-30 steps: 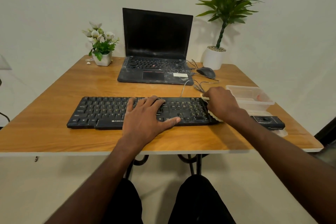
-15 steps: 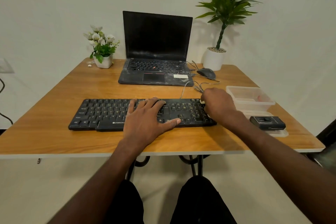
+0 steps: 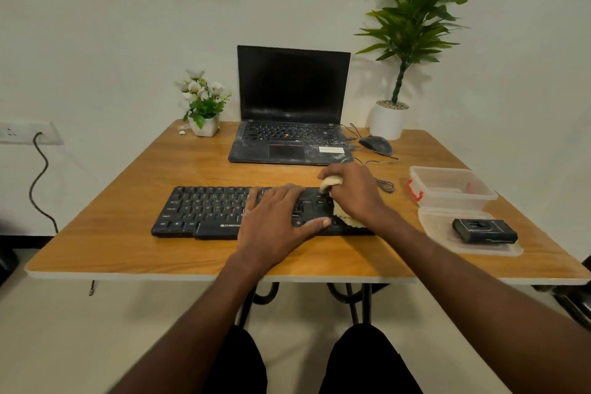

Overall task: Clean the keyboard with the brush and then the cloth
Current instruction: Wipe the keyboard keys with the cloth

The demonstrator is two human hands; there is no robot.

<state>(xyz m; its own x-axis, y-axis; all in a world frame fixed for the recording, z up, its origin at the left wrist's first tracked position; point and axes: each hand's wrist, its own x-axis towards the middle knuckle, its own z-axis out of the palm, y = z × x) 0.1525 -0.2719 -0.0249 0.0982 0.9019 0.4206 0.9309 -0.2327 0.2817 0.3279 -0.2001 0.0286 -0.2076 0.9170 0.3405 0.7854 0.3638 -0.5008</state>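
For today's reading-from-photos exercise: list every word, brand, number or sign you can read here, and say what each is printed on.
"ZEBRONIC", cut off by the left hand: front edge of the keyboard.
Key legends on keyboard and laptop: too small to read.
White sticker on the laptop: blurred.

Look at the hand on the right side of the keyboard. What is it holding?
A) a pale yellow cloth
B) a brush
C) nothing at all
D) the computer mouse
A: the right hand has its fingers curled round a pale yellow cloth, which bunches out above the fingers and hangs below the palm onto the black keyboard.
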